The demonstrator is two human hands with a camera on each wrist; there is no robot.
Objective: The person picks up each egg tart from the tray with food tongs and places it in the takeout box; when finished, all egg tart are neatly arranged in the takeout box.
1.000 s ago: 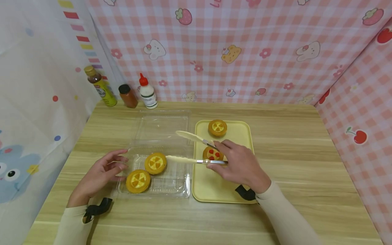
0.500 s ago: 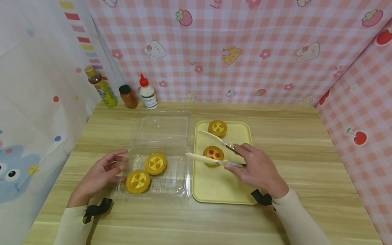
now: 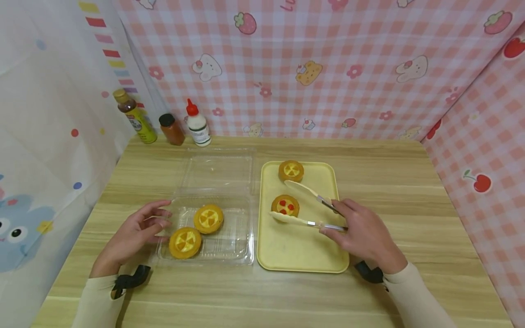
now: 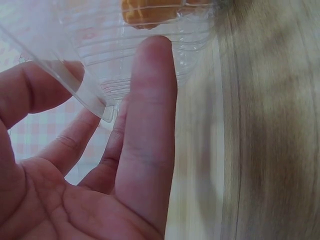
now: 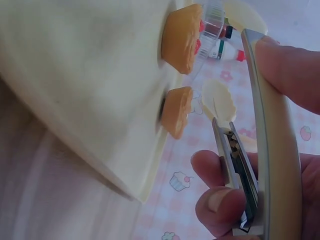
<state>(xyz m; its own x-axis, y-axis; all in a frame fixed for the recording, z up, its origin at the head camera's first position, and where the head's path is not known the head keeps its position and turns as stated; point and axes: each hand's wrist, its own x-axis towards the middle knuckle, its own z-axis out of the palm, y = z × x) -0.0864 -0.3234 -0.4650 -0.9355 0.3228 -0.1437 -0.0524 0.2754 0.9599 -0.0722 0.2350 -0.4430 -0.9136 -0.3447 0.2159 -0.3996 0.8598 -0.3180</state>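
The right hand (image 3: 362, 237) has its grip around one pair of tongs (image 3: 313, 223), whose two cream ends stand apart above one tray (image 3: 301, 255). On that tray sit two tarts: one red-topped tart (image 3: 285, 202) with three red pieces, and one orange-topped tart (image 3: 291, 170) beyond it. The left hand (image 3: 133, 233), fingers loosely spread, rests at the left edge of one clear container (image 3: 234, 237) holding two yellow-and-orange tarts (image 3: 185, 243). Behind, on the wooden surface (image 3: 389, 182): two bottles (image 3: 198, 127), one black-lidded jar (image 3: 172, 132).
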